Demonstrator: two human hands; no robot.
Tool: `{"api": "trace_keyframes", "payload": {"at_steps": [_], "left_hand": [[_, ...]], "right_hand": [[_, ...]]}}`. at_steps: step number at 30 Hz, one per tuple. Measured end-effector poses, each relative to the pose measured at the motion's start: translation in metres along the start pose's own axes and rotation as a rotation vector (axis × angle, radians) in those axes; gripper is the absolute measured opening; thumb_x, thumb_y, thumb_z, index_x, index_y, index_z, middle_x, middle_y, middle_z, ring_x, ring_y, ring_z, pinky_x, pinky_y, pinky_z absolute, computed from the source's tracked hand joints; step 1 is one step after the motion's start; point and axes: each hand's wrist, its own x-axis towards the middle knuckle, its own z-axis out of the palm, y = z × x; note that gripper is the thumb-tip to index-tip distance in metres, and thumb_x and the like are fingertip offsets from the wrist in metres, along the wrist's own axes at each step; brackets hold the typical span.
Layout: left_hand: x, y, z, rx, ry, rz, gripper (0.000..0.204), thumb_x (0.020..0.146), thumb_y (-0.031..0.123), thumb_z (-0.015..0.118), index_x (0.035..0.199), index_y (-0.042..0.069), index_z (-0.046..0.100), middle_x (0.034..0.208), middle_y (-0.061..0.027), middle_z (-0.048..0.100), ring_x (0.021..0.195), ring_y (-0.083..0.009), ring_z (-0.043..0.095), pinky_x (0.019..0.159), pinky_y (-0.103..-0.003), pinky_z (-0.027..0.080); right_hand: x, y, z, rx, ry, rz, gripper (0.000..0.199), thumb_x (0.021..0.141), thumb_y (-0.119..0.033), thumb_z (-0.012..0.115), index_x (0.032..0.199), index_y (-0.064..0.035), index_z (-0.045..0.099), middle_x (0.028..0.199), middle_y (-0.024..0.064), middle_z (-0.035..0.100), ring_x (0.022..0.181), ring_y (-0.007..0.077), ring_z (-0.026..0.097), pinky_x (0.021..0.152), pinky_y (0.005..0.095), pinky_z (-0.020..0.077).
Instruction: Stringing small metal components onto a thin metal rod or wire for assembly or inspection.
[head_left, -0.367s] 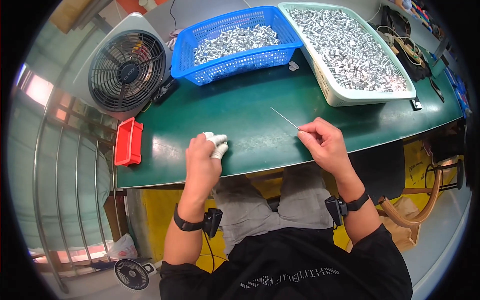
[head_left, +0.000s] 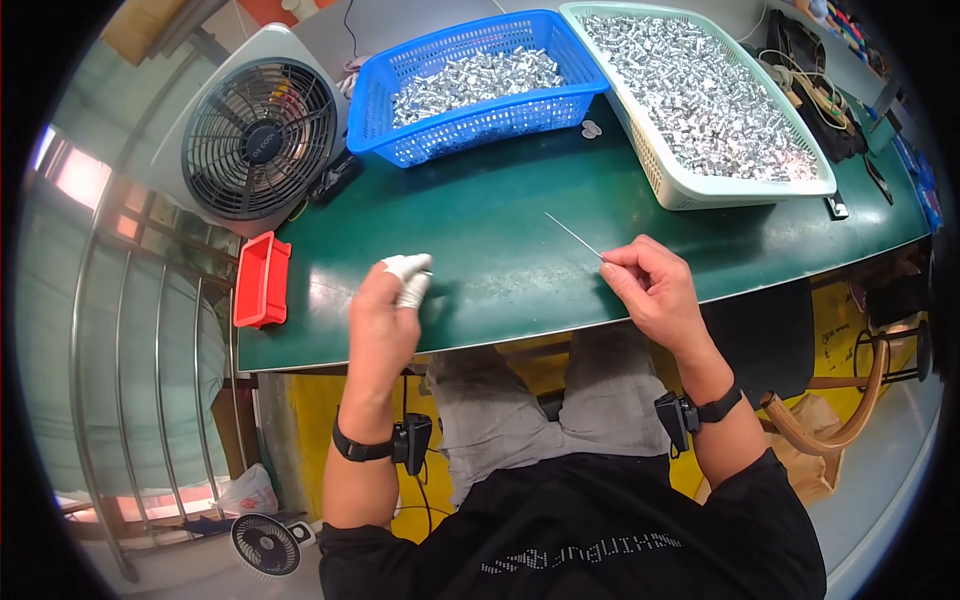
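My right hand (head_left: 652, 290) pinches a thin, straight metal rod (head_left: 573, 235) by its near end. The rod slants up and to the left over the green table (head_left: 480, 235), its far tip free. To the left, my left hand (head_left: 388, 305) hovers over the table's near edge, white coverings (head_left: 410, 270) on some of its fingers. Those fingers are drawn together, and the fingertips hide whatever small thing may be between them. Beyond my hands stand a blue basket (head_left: 480, 125) and a pale green basket (head_left: 735, 197), both holding many small silvery metal pieces (head_left: 690, 90).
A red bin (head_left: 262, 282) stands at the table's left end, below a large fan (head_left: 262, 140). A few small clear discs (head_left: 591, 130) lie by the blue basket. Cables and a black bag (head_left: 815, 100) occupy the far right. A small fan (head_left: 265, 546) is at lower left.
My left hand has shifted left, away from my right hand. The right hand keeps its pinch on the rod and has hardly moved; the whole view has shifted slightly.
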Motion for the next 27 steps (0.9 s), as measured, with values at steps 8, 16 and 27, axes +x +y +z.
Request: {"api": "trace_keyframes", "payload": {"at_steps": [8, 16, 27], "left_hand": [[0.020, 0.002, -0.026, -0.670, 0.048, -0.315, 0.019, 0.095, 0.004, 0.058, 0.113, 0.000, 0.064, 0.096, -0.0084, 0.069, 0.082, -0.0149, 0.066, 0.069, -0.026, 0.052], [0.108, 0.000, -0.040, -0.527, -0.101, -0.371, 0.023, 0.095, 0.016, 0.061, 0.112, 0.001, 0.065, 0.089, -0.0050, 0.067, 0.073, -0.0121, 0.062, 0.063, -0.024, 0.051], [0.181, 0.016, -0.013, -0.645, -0.055, -0.246, 0.049, 0.093, 0.012, 0.064, 0.136, -0.001, 0.047, 0.110, -0.0142, 0.063, 0.091, -0.0144, 0.063, 0.071, -0.028, 0.055]], "right_hand": [[0.001, -0.002, -0.001, 0.020, 0.015, -0.018, 0.008, 0.087, -0.003, 0.069, 0.093, 0.0023, 0.068, 0.074, 0.0002, 0.050, 0.061, 0.0062, 0.042, 0.054, 0.0215, 0.0334], [0.002, -0.001, -0.003, 0.009, 0.000, -0.042, 0.008, 0.086, -0.003, 0.068, 0.091, 0.0026, 0.068, 0.073, 0.0022, 0.052, 0.060, 0.0071, 0.046, 0.053, 0.0225, 0.0366], [0.002, 0.005, -0.004, 0.052, -0.020, -0.014, 0.009, 0.088, -0.001, 0.068, 0.095, 0.0030, 0.066, 0.078, -0.0006, 0.052, 0.066, 0.0052, 0.046, 0.059, 0.0201, 0.0366]]}}
